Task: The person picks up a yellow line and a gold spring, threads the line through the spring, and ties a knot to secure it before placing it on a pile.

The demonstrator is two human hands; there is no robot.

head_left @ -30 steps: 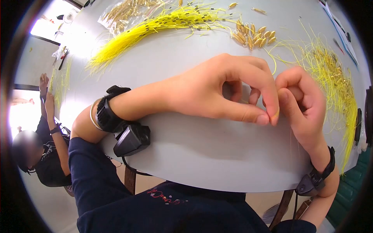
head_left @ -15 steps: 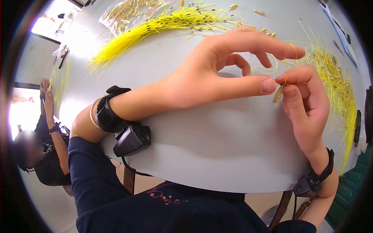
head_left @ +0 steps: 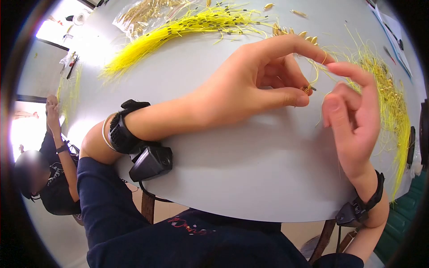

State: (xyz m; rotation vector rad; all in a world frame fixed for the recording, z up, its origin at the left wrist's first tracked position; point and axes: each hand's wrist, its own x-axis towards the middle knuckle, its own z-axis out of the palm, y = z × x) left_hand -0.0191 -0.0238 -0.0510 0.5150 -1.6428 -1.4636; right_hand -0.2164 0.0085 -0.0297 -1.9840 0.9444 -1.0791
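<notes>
My left hand [head_left: 263,80] pinches a small gold coiled spring piece [head_left: 307,90] between thumb and a curled finger. A short dark bit sticks out beside the coil. Yellow line [head_left: 315,77] rises from it and loops over my bent left index fingertip. My right hand [head_left: 351,107] is close on the right, its index finger reaching to the left index tip at the loop. The other right fingers are curled against the thumb, where a thin strand of the line shows; the exact grip is partly hidden.
A bundle of yellow lines with dark tips [head_left: 178,35] lies across the back, near a plastic bag of gold pieces [head_left: 147,15]. Loose gold pieces [head_left: 308,38] are behind my left hand. Tangled yellow lines [head_left: 384,94] lie at right. Another person [head_left: 58,178] sits at left.
The gold piece has passed from my right fingertips into my left pinch. My left index finger has bent down, and my right index finger has stretched up to it.
</notes>
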